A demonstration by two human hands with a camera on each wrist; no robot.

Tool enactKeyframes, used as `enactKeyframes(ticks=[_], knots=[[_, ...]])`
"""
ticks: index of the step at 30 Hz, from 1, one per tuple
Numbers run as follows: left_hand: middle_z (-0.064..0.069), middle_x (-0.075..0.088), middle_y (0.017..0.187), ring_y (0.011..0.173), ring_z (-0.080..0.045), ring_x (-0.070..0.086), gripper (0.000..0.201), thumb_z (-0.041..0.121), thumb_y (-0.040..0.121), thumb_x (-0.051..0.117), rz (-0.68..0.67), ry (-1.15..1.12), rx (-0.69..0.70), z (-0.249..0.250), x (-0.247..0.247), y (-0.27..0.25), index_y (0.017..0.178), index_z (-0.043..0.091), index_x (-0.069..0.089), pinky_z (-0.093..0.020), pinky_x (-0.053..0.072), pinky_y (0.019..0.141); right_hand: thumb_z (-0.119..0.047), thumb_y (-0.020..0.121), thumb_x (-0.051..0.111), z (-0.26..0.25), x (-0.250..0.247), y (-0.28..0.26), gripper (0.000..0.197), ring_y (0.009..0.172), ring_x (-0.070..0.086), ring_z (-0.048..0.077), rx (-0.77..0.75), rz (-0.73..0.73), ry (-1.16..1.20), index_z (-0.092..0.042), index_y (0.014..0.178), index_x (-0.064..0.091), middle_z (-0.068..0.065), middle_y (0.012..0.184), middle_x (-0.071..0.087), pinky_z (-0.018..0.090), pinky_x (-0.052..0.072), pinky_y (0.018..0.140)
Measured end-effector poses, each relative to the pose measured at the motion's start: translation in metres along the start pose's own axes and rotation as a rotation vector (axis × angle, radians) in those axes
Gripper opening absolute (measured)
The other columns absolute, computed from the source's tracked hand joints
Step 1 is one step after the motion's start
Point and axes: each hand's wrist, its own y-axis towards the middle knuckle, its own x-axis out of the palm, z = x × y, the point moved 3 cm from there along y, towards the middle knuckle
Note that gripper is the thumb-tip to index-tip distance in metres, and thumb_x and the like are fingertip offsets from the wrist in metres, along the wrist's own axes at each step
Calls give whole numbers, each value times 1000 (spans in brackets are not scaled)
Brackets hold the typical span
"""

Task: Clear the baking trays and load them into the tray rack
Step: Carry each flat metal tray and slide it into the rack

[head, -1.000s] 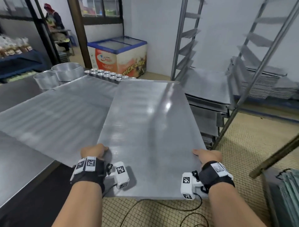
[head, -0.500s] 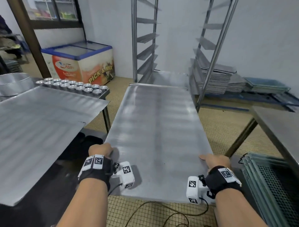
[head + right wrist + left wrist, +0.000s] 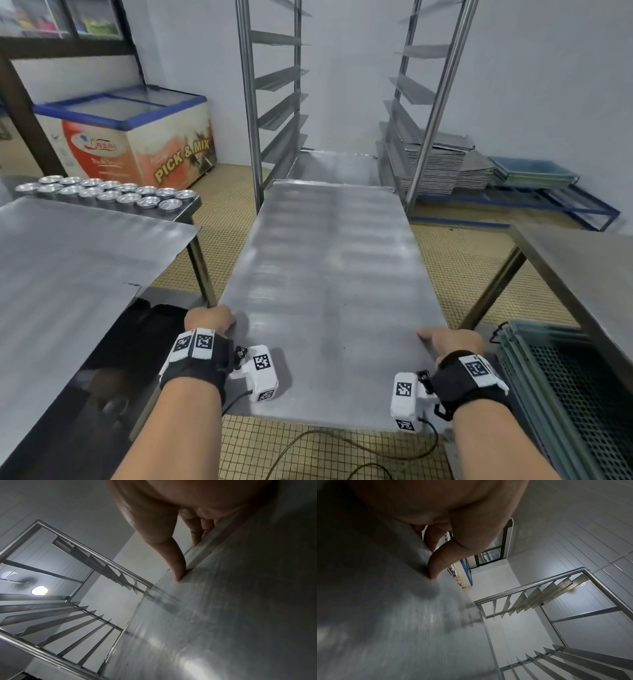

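Tiled floor (image 3: 459,274) underfoot, with a dark cable looping below the near edge of the baking tray (image 3: 329,281). Left hand (image 3: 209,319) clamped on the tray's near left edge, thumb on top and fingers curled beneath; right hand (image 3: 451,341) gripping the near right edge likewise, thumb pressed on the raised rim, fingers wrapped under. Held level in the air between two tables: left table (image 3: 85,260) close to the tray's left edge, right table (image 3: 582,260) set farther off, with open floor between. Stacked mesh crates (image 3: 565,394) low at the right, just beside the right wrist. One tray in hand, broad, rectangular, dull silver, bare on top, streaked with pale reflections, small specks near the rim in the right wrist view. Far end of the tray lying just at the two front uprights of the tray rack (image 3: 274,102), pointing into the gap between them, angled runners lining both sides, a flat tray already lodged low inside. On the left table's far end, small round foil cups (image 3: 106,195) in rows, roughly twenty. Farther left, one chest freezer (image 3: 137,137) by the wall; farther right, a stack of flat trays (image 3: 438,164) behind the rack.
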Motion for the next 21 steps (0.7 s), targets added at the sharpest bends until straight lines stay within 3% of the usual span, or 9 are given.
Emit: enactKeyframes(ticks=[4,6,10,12,15,18,21], knots=[[-25,60,131,123,-38,57,41,9,91,67,-34,17,4,23,8,37,127,-9,61,-29,41,78,-9,69,87,-21,27,12,70,109,61,40,23,32,-8,14,125,52,28,125,60,47,51,95],[-25,61,131,123,-39,57,42,10,89,69,-40,27,7,36,11,57,126,-8,62,-31,43,79,-8,70,86,-35,41,21,67,109,61,39,29,46,-12,14,124,53,28,125,60,44,52,93],[-27,61,130,122,-40,57,43,10,88,70,-62,30,8,64,17,95,126,-10,61,-41,49,94,-6,71,86,-60,70,38,65,112,59,40,54,56,8,14,123,53,27,126,60,46,50,96],[-27,61,129,122,-40,57,43,8,88,71,-81,9,14,80,22,110,125,-11,61,-38,50,84,-6,69,87,-72,86,49,65,112,59,40,57,49,11,15,121,54,27,126,60,49,49,98],[-28,61,129,122,-41,57,42,7,88,71,-97,-26,-1,97,31,129,124,-11,62,-25,37,56,-7,69,87,-89,104,64,61,96,62,37,46,65,11,16,116,56,27,121,63,46,52,92],[-28,61,129,122,-41,57,42,7,88,71,-94,-4,-32,112,40,150,125,-11,61,-21,32,53,-12,71,86,-104,119,81,47,69,55,29,42,44,-30,10,104,61,25,113,65,38,50,80],[-23,62,129,122,-37,59,40,11,92,68,-51,-19,8,136,47,162,128,-5,61,-19,39,57,-16,70,86,-124,131,99,36,77,58,30,21,44,-77,4,82,58,21,102,67,38,52,83]])
